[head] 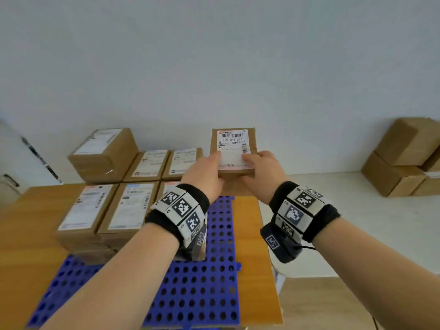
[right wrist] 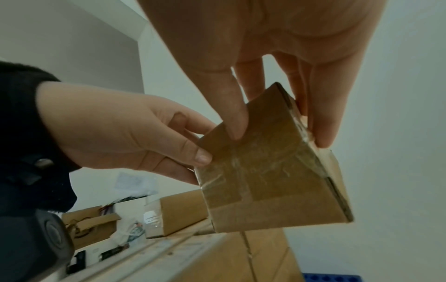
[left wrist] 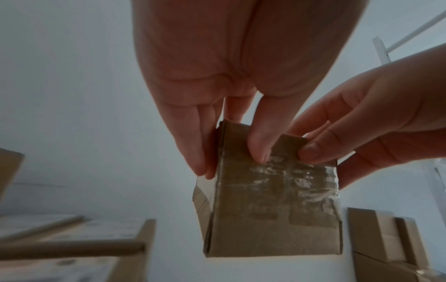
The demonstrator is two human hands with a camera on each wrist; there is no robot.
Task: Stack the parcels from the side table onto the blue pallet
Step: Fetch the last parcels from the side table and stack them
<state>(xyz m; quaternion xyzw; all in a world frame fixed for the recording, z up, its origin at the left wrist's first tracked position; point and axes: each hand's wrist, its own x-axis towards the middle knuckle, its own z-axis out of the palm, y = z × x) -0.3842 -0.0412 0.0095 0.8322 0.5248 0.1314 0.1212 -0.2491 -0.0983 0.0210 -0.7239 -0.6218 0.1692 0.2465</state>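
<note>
I hold a small brown parcel (head: 234,151) with a white shipping label on top, up in the air over the far right part of the blue perforated pallet (head: 202,270). My left hand (head: 217,170) grips its near left corner, thumb on the label and fingers underneath. At the near right corner my right hand (head: 248,169) grips it the same way. The left wrist view shows the taped underside of the parcel (left wrist: 272,209). In the right wrist view the parcel (right wrist: 272,181) hangs tilted. Several labelled parcels (head: 107,210) stand stacked on the pallet's left and back.
The pallet lies on a wooden table (head: 28,234). To the right stands the white side table (head: 357,210) with brown parcels (head: 400,160) piled at its far end. A taller parcel (head: 104,153) sits at the pallet's back left. A plain wall is behind.
</note>
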